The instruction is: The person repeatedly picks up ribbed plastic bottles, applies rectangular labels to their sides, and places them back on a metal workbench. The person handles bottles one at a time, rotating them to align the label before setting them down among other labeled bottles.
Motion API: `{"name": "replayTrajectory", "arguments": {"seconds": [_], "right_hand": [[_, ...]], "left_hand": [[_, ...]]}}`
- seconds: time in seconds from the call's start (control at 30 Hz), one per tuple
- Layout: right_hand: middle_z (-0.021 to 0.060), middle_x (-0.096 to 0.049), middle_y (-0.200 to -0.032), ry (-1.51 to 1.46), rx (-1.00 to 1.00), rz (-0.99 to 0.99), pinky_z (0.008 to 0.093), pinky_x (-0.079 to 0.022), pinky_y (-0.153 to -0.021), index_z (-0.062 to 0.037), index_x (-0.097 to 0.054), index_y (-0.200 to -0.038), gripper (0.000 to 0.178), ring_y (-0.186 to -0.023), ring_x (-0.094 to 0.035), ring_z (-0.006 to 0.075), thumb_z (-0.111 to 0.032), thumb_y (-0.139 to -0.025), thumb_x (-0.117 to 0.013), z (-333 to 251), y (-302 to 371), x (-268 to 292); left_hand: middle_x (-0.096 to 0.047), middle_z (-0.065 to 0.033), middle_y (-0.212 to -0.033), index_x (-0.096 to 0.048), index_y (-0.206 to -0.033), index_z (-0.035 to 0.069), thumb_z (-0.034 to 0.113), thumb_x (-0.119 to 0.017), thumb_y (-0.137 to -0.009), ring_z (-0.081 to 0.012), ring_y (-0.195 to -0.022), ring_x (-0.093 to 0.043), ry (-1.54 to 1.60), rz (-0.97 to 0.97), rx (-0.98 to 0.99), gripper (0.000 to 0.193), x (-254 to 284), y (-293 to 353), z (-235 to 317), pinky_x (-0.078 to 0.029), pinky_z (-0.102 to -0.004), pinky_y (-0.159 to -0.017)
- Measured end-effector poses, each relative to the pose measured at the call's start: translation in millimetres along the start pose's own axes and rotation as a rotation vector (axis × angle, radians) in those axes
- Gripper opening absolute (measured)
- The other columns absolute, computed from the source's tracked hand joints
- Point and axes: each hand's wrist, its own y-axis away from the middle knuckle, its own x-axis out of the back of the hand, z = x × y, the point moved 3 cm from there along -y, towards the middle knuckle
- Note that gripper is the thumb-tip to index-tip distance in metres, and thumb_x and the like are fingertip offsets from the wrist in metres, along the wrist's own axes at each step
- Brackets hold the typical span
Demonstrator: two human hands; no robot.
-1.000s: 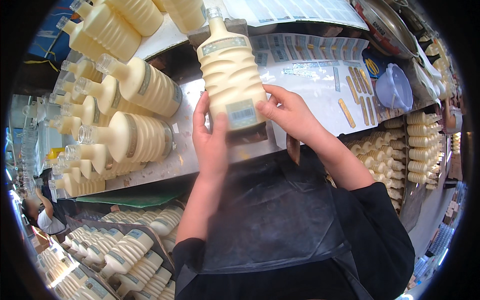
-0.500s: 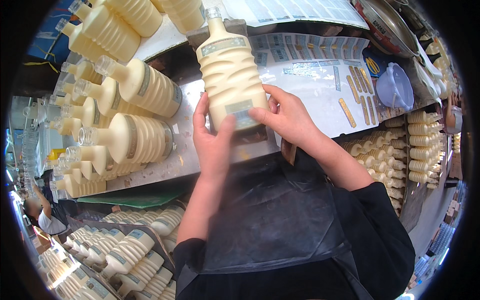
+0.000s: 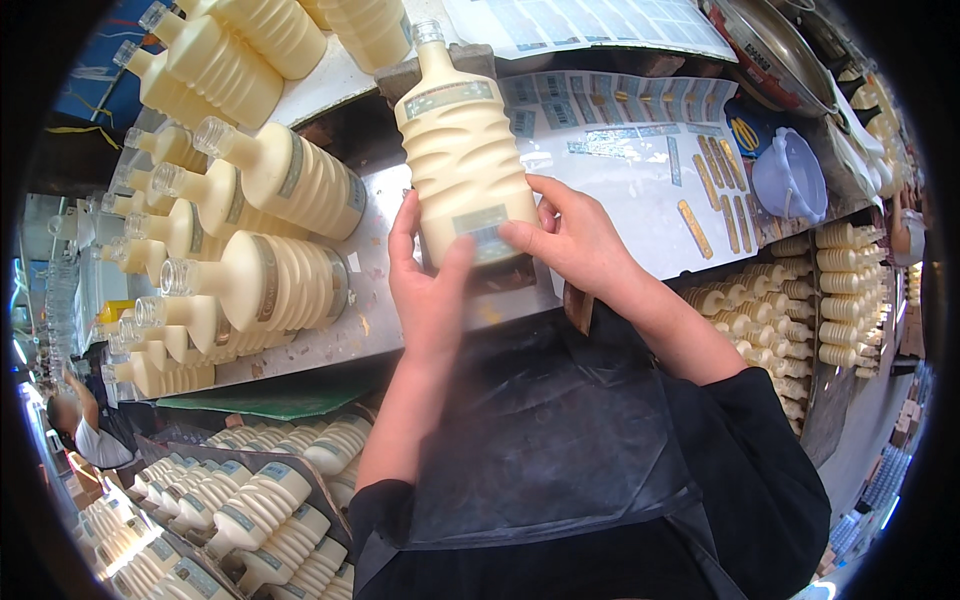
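A cream-coloured bottle (image 3: 465,145) with a wavy body and a clear threaded neck lies on a dark support, its neck pointing away from me. One label band crosses its shoulder, and a small rectangular label (image 3: 483,228) sits near its base. My left hand (image 3: 428,265) grips the lower left side, thumb close to the label's left edge. From the right, my right hand (image 3: 575,232) holds the lower body, its thumb pressed on the label's right part. Both hands are closed around the bottle's base end. Fingers behind the bottle are partly hidden.
Several similar bottles (image 3: 285,285) lie stacked on the bench at left. To the right are label sheets (image 3: 625,95), gold strips (image 3: 693,228) and a lavender bucket (image 3: 788,175). Racks of bottles (image 3: 265,505) stand low on both sides. Another person (image 3: 95,430) is at far left.
The view has shifted very slightly. Both hands keep their hold on the bottle, with the thumbs still at the lower label; nothing else visibly moves.
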Motion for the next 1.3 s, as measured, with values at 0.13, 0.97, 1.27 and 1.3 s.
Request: {"name": "replayTrajectory", "arguments": {"seconds": [0.13,0.97,1.27,1.3], "right_hand": [[-0.0039,-0.05,-0.076,0.029,0.025,0.007,0.0232,-0.042,-0.062,0.0007,-0.061,-0.137,0.056,-0.068,-0.046,0.0058,-0.034,-0.094,-0.072,12,-4,-1],[0.0098,-0.073,-0.098,0.491,1.157,0.075,0.0392,-0.058,-0.075,-0.0082,-0.072,-0.103,0.026,-0.087,-0.073,0.0281,-0.002,-0.078,-0.071,-27,34,8],[0.0079,-0.07,-0.102,-0.365,0.199,0.233,0.0248,-0.055,-0.083,0.0013,-0.06,-0.115,0.02,-0.095,-0.068,0.0098,0.0,-0.096,-0.066,-12,31,11],[0.0082,-0.07,-0.103,-0.186,0.259,0.211,0.0246,-0.055,-0.084,0.0015,-0.061,-0.116,0.021,-0.095,-0.067,0.0095,0.0,-0.096,-0.067,-7,33,5]], "left_hand": [[-0.039,-0.0186,-0.154,-0.031,-0.157,-0.001,0.01,-0.072,-0.091,-0.0288,-0.137,-0.048,-0.068,0.002,-0.03,0.078,4,-2,-5,-0.046,-0.0398,-0.11],[-0.046,-0.0174,-0.148,-0.044,-0.152,0.002,0.02,-0.065,-0.097,-0.0278,-0.139,-0.045,-0.235,0.019,-0.129,0.062,20,-7,-17,-0.034,-0.0407,-0.118],[-0.05,-0.0219,-0.14,-0.039,-0.15,-0.005,0.039,-0.053,-0.102,-0.0365,-0.133,-0.044,-0.694,0.149,-0.421,0.067,1,-5,-19,-0.027,-0.0483,-0.116],[-0.05,-0.0227,-0.14,-0.039,-0.149,-0.006,0.041,-0.051,-0.101,-0.0377,-0.132,-0.044,-0.83,0.17,-0.455,0.068,-3,-6,-16,-0.026,-0.0492,-0.116]]}}
